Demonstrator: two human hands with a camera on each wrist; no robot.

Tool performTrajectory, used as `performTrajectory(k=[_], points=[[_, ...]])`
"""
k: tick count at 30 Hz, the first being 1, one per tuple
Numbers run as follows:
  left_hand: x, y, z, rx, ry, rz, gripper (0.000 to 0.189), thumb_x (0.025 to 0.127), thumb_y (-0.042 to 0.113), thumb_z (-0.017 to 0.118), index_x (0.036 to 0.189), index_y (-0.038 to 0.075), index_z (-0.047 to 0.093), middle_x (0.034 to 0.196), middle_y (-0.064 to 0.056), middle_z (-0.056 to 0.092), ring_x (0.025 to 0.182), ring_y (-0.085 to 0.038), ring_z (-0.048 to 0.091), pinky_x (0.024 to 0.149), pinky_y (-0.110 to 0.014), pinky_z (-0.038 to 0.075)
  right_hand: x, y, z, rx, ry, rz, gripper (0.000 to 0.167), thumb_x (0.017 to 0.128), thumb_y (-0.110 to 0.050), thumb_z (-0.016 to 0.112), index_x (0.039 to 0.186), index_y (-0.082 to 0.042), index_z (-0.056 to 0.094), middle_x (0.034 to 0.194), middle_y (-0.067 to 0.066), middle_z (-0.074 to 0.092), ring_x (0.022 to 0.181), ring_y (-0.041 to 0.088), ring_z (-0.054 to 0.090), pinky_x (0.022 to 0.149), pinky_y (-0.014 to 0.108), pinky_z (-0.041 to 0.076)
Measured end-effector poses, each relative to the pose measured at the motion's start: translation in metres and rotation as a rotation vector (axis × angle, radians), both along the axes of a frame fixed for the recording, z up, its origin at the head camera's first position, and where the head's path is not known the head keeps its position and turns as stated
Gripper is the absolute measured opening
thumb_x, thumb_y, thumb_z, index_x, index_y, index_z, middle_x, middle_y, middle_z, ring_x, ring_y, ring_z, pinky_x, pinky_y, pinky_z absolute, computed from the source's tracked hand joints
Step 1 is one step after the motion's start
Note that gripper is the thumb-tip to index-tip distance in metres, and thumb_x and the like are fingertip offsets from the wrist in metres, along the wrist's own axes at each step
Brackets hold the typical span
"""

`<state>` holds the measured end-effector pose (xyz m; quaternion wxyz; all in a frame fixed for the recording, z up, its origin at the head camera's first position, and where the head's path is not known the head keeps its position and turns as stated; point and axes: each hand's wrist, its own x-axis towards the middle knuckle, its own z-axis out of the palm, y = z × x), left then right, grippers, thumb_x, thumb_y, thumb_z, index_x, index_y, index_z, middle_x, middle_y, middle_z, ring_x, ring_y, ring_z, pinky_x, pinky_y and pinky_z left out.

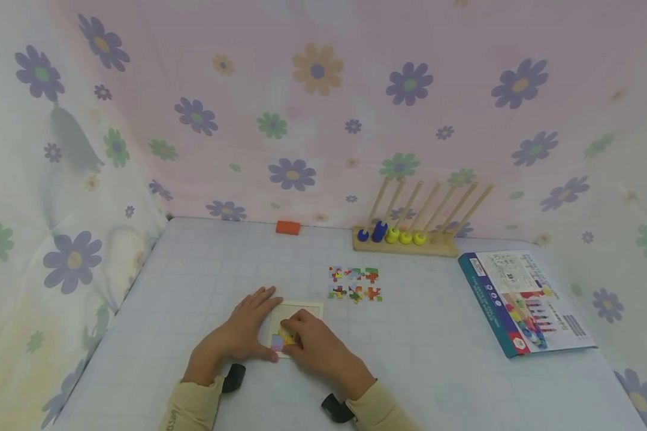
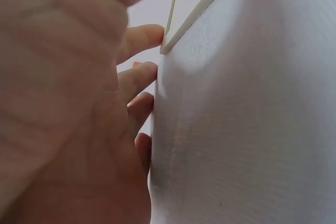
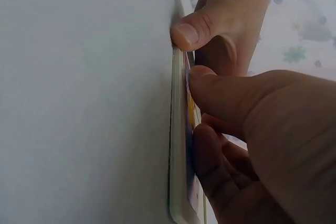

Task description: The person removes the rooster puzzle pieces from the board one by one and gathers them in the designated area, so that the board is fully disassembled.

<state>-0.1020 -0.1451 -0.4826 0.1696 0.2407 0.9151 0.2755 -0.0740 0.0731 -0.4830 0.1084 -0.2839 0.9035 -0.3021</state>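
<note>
A small square puzzle tray (image 1: 314,306) with a pale wooden rim lies flat on the table between the hands. My left hand (image 1: 242,329) spreads around its left side, the straight index finger at the far left corner and the thumb on the near edge. Inside the tray's near left part, a lilac puzzle piece (image 1: 277,342) sits beside a yellow puzzle piece (image 1: 288,337). With thumb and curled fingertips, my right hand (image 1: 323,347) pinches the yellow piece low against the tray; the hand partly hides it. The right wrist view shows these fingertips close over the tray's edge (image 3: 179,129).
Several loose puzzle pieces (image 1: 374,294) lie in two rows right of the tray. Farther back stand a wooden peg rack (image 1: 410,246) with blue and yellow beads and an orange block (image 1: 288,227). A toy box (image 1: 534,299) lies at the right edge.
</note>
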Motion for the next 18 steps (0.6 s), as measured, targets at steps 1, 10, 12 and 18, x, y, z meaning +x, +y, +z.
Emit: performTrajectory(k=[1,10,12,18], points=[[0.0,0.0,0.0,0.006,-0.001,0.0,0.112,0.066,0.046,0.094,0.155,0.007,0.039,0.169,-0.017,0.023,0.158,-0.042,0.015,0.126,-0.065,0.014,0.001,-0.001,0.0,0.015,0.009,-0.002,0.042,0.092,-0.022,0.077,0.132,-0.01,0.067,0.117,-0.001,0.061,0.084,-0.001,0.052,0.075,0.015,0.049],[0.001,-0.001,-0.004,0.044,0.008,0.002,0.111,0.066,0.045,0.095,0.155,0.006,0.04,0.169,-0.017,0.024,0.158,-0.043,0.014,0.125,-0.067,0.013,0.005,-0.008,0.004,0.081,0.008,-0.017,0.043,0.09,-0.027,0.079,0.129,-0.012,0.069,0.113,-0.005,0.059,0.092,0.001,0.054,0.084,0.019,0.051],[0.001,-0.001,-0.004,0.046,0.005,0.006,0.112,0.065,0.044,0.095,0.155,0.007,0.04,0.169,-0.017,0.024,0.158,-0.042,0.013,0.125,-0.067,0.013,0.004,-0.009,0.003,0.066,-0.017,-0.035,0.042,0.089,-0.027,0.08,0.127,-0.012,0.068,0.112,-0.005,0.059,0.091,0.0,0.053,0.084,0.019,0.051],[0.001,0.0,-0.006,0.034,0.001,0.02,0.112,0.064,0.042,0.096,0.155,0.009,0.041,0.169,-0.015,0.024,0.158,-0.04,0.014,0.126,-0.066,0.013,0.002,-0.012,0.002,0.018,-0.073,-0.074,0.041,0.086,-0.024,0.083,0.122,-0.015,0.066,0.11,-0.006,0.06,0.09,0.0,0.052,0.083,0.02,0.051]])
